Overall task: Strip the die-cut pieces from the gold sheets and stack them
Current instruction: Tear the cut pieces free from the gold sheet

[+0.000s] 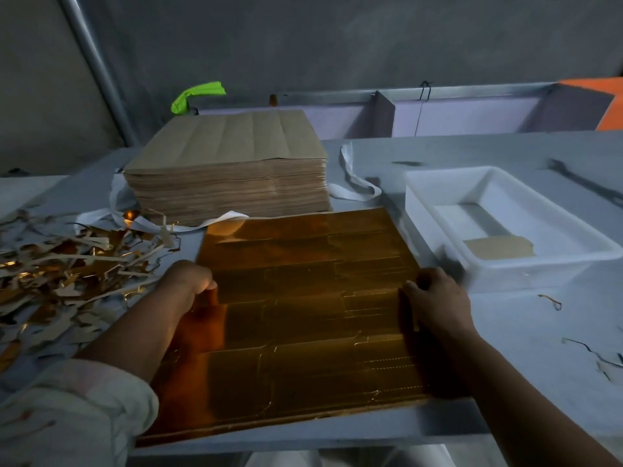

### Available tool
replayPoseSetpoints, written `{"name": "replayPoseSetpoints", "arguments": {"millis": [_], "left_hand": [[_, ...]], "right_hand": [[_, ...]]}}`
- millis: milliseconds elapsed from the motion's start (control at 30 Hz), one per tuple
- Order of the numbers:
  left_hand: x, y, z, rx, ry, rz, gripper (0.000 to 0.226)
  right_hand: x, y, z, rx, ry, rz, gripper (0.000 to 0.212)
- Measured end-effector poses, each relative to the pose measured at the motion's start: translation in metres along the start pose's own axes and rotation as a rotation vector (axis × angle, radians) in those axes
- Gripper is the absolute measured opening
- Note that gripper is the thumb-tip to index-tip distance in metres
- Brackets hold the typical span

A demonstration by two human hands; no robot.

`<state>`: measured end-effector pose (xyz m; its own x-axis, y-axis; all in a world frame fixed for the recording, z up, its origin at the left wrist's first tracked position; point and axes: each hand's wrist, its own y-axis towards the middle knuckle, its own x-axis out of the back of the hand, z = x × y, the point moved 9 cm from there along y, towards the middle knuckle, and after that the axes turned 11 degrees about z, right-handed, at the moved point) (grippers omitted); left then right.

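Note:
A gold foil sheet [303,315] with die-cut outlines lies flat on the table in front of me. My left hand [190,279] grips its left edge with curled fingers. My right hand [435,298] grips the right edge, fingers curled over it. Behind the sheet stands a tall stack of brown-backed sheets [229,170]. A white plastic tray [505,227] at the right holds a brown stripped piece [499,247].
A heap of gold and brown waste strips [67,278] covers the table at the left. White strapping bands [354,183] lie around the stack. A dark wrench-like tool [586,183] lies at the far right. Small scraps [593,355] dot the table on the right.

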<state>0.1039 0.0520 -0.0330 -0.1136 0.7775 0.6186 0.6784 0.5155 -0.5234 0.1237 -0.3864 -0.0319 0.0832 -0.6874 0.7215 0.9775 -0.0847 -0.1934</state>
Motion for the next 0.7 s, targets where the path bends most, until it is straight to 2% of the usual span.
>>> {"name": "replayPoseSetpoints", "arguments": {"millis": [67, 133, 267, 367, 433, 467, 533, 600, 700], "left_hand": [[0.000, 0.001, -0.001, -0.002, -0.008, -0.001, 0.012], [0.000, 0.003, -0.001, -0.011, -0.022, -0.003, 0.021], [0.002, 0.000, -0.001, -0.030, 0.091, -0.020, 0.017], [0.005, -0.007, -0.005, -0.032, 0.415, -0.115, 0.032], [0.003, -0.020, -0.012, -0.091, 0.559, -0.228, 0.064], [-0.006, -0.030, -0.018, -0.182, 0.557, -0.244, 0.076], [-0.038, -0.055, -0.034, -0.433, 0.533, -0.149, 0.092], [-0.080, -0.087, -0.047, -0.634, 0.550, 0.028, 0.100], [-0.139, -0.135, -0.052, -0.793, 0.669, 0.332, 0.116]], "right_hand": [[0.000, 0.002, 0.001, -0.007, 0.007, -0.009, 0.034], [0.000, 0.003, 0.002, -0.005, 0.010, -0.004, 0.034], [0.007, 0.004, -0.001, 0.047, 0.035, 0.032, 0.032], [0.015, 0.002, -0.008, 0.083, 0.036, 0.078, 0.032], [0.018, 0.001, -0.013, 0.102, 0.071, 0.097, 0.032], [0.018, -0.001, -0.015, 0.105, 0.107, 0.102, 0.033], [0.019, -0.003, -0.019, 0.108, 0.154, 0.096, 0.033], [0.018, -0.005, -0.021, 0.115, 0.158, 0.091, 0.033], [0.020, -0.005, -0.023, 0.119, 0.154, 0.058, 0.035]]}}
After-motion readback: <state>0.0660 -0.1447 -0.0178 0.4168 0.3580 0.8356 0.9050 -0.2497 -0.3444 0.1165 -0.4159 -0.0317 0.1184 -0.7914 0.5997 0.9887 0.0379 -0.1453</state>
